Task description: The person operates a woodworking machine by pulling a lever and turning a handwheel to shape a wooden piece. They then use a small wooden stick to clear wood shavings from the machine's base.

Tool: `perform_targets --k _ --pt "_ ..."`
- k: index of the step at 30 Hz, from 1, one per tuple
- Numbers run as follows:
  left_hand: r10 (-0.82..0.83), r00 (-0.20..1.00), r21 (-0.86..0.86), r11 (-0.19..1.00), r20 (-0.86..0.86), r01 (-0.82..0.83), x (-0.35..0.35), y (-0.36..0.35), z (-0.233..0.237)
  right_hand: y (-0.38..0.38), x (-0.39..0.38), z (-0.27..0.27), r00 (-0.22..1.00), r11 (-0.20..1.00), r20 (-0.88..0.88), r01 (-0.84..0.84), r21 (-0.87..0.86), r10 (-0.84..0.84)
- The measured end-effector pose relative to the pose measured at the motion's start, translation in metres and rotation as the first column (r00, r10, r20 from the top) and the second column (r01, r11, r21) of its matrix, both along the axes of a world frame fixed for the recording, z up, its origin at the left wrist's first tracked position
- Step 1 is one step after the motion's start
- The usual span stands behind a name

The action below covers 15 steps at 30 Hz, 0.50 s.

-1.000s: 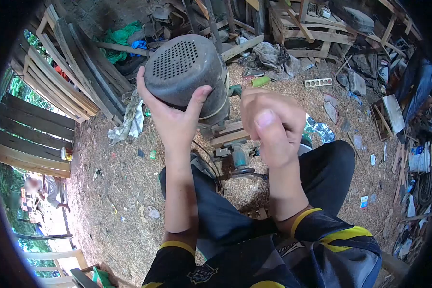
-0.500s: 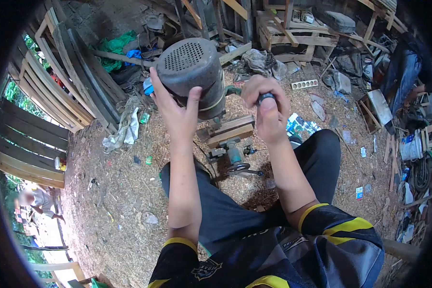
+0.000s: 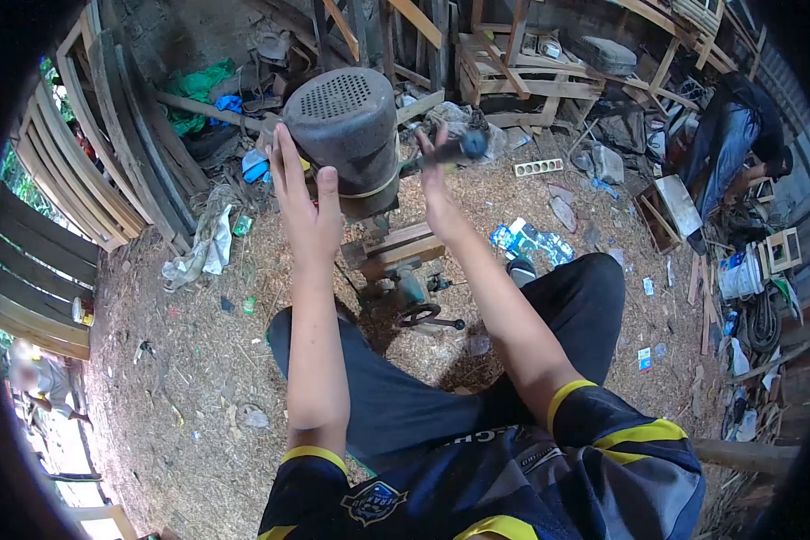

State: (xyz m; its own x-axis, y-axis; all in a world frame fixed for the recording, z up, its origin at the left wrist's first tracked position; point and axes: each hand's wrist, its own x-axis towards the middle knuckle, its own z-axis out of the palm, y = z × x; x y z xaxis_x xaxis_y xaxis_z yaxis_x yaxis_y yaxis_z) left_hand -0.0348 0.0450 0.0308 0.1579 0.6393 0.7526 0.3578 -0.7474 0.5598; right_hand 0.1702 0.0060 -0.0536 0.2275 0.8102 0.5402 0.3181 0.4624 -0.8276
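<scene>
My left hand (image 3: 308, 211) lies flat against the near left side of a large dark motor housing (image 3: 346, 135) with a perforated top, its fingers and thumb spread. To the right of the housing, my right hand (image 3: 436, 175) is at a dark lever with a round blue-black knob (image 3: 474, 144). Its fingers point up and look apart, but blur hides whether they grip the lever. Below the housing, wooden blocks (image 3: 405, 247) sit in the machine's clamp, above a small handwheel (image 3: 420, 315) with a crank.
Wood shavings cover the ground (image 3: 198, 378). Curved wooden slats (image 3: 81, 171) lean at the left. A person (image 3: 738, 144) bends down at the far right, another (image 3: 49, 382) is at the lower left. A power strip (image 3: 538, 167) lies beyond my right hand.
My right hand has come off the knob it was wrapped around, its fingers now pointing up. The lever and knob have swung. The whole view has shifted slightly; my left hand remains on the housing.
</scene>
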Motion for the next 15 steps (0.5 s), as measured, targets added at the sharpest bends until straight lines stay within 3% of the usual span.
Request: perform_targets --k 1,3,4,6,8,12,15 --pt "-0.005 1.0 0.004 1.0 0.011 0.005 -0.001 0.0 0.0 0.012 0.004 0.003 1.0 0.999 0.027 0.014 -0.034 -0.013" --pt "-0.019 0.999 0.003 1.0 0.048 0.019 0.001 -0.004 0.001 0.03 0.01 0.037 0.994 0.997 -0.084 -0.064 0.03 0.067" --pt "0.0 0.999 0.014 1.0 0.047 -0.001 0.002 -0.004 0.0 0.027 0.008 0.064 0.99 0.991 -0.128 -0.073 -0.115 0.058" --pt "0.037 0.999 0.038 0.999 0.039 -0.039 0.004 -0.003 -0.003 0.06 0.017 0.077 0.995 0.984 -0.097 -0.049 -0.169 0.033" --pt "0.015 0.999 0.031 0.999 0.048 -0.016 0.004 -0.005 -0.003 0.094 0.031 0.072 0.989 0.989 -0.123 -0.093 -0.113 0.079" --pt "0.015 0.999 0.056 0.998 0.043 -0.017 -0.002 -0.003 -0.003 0.083 0.022 0.079 0.957 0.982 -0.235 -0.184 -0.038 0.17" --pt "0.024 0.999 0.07 0.997 0.037 -0.027 -0.007 -0.002 -0.002 0.073 0.032 0.034 0.978 0.998 -0.204 -0.053 -0.032 0.045"
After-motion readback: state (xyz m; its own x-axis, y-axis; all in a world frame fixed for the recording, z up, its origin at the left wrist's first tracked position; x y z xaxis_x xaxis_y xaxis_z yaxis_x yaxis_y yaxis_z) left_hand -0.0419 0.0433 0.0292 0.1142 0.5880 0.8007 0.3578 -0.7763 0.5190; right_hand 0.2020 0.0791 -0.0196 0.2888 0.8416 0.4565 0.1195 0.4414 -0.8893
